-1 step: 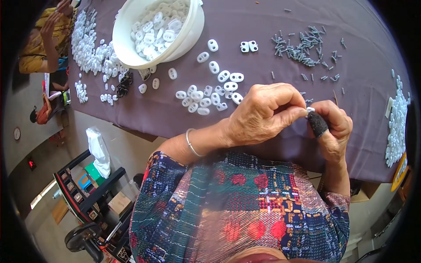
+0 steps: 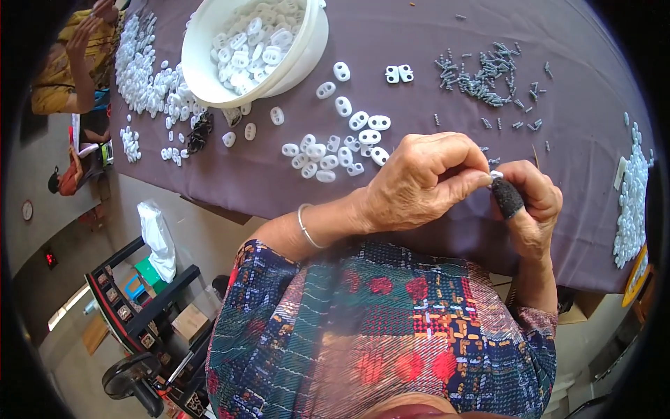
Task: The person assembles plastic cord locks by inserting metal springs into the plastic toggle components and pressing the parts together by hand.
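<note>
Evidently, both hands are meeting above the tabletop [image 2: 586, 140], and the white part [image 2: 496, 174] is sitting right at their fingertips. The right hand [image 2: 533, 199] is pinching it between thumb and forefinger, probably steadying it; a black cover [image 2: 506, 197] is wrapping that thumb, perhaps sparing the skin. The left hand [image 2: 429, 183] is pressing thumb and forefinger together at the part's left side, but whether they are gripping the part or something smaller is not showing. Beyond the fingers, springs [image 2: 483, 92] are lying loose, presumably making single ones easy to pick. Left of the fingers, white pieces [image 2: 328, 162] are lying in a cluster, apparently within easy reach, while farther up and left the bucket [image 2: 307, 59] is holding many more. Well right of the fingers, a pale heap [image 2: 631, 209] is lying apart, seemingly separated from the others.
</note>
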{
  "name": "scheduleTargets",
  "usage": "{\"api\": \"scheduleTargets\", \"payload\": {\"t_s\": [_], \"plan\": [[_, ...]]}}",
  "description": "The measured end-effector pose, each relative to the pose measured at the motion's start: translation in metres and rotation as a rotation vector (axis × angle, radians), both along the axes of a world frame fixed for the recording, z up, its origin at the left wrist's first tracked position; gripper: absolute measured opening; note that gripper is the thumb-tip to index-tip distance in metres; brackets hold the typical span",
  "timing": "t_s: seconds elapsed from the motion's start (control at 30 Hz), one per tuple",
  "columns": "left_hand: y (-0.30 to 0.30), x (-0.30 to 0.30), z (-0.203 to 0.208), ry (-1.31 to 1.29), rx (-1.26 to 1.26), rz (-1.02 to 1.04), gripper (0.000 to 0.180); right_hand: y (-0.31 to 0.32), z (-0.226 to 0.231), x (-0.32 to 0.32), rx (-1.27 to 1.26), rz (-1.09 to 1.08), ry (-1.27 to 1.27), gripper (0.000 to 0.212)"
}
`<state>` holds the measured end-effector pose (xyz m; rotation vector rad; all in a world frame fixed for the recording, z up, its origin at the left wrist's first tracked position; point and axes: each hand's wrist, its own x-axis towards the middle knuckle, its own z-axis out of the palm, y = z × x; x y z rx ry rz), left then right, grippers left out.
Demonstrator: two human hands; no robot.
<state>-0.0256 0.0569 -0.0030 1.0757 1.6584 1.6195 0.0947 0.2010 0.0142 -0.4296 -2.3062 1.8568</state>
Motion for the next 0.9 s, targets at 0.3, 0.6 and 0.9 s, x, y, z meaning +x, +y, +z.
{"api": "scheduleTargets", "payload": {"t_s": [0.3, 0.6, 0.9], "plan": [[-0.008, -0.009, 0.010, 0.169, -0.021, 0.074, 0.014, -0.004, -0.007, 0.002, -0.105, -0.105, 0.017, 0.017], [-0.070, -0.050, 0.008, 0.752, -0.477, 0.605, 0.017, -0.008, -0.008, -0.004, -0.074, -0.143, 0.057, 0.013], [-0.065, -0.063, -0.009, 0.669, -0.648, 0.584, 0.025, -0.009, -0.018, -0.004, -0.059, -0.102, 0.081, 0.012]]}}
